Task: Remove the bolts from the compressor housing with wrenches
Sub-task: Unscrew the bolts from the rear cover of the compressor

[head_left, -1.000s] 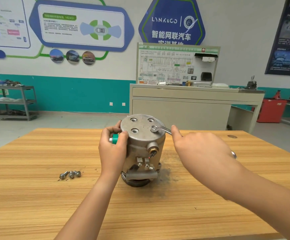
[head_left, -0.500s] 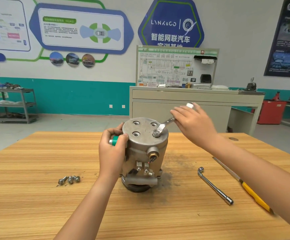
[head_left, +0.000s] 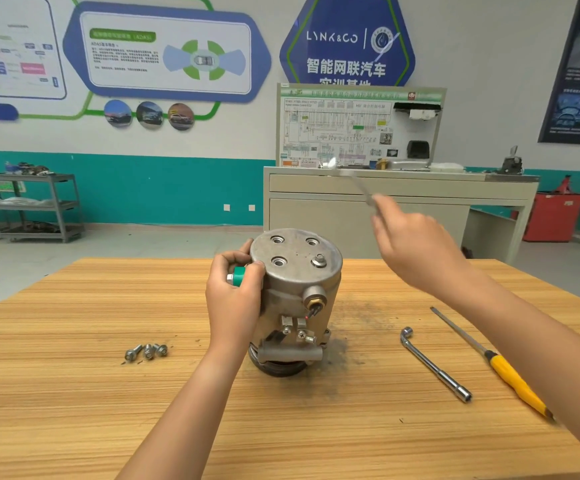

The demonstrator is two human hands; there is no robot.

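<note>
- Workshop walls hung with blue-and-green posters are framing a wooden bench, where a compressor housing is standing upright near the middle.
- A person's left hand is gripping the housing's upper left side, its fingers curling around the casing beside a green-capped port.
- The right hand is hovering above and to the right of the housing, its fingers clenching the handle of a wrench — blurred, angling up and clear of the housing.
- One bolt is sitting in the housing's top plate at the front right; three holes are showing open around it.
- Three loose bolts are lying together on the bench, left of the housing.
- An L-shaped socket wrench and a yellow-handled screwdriver are lying on the bench to the right — apart from each other and from the housing.
- A training board is standing on a grey cabinet behind the bench, and a metal trolley is standing at far left.
</note>
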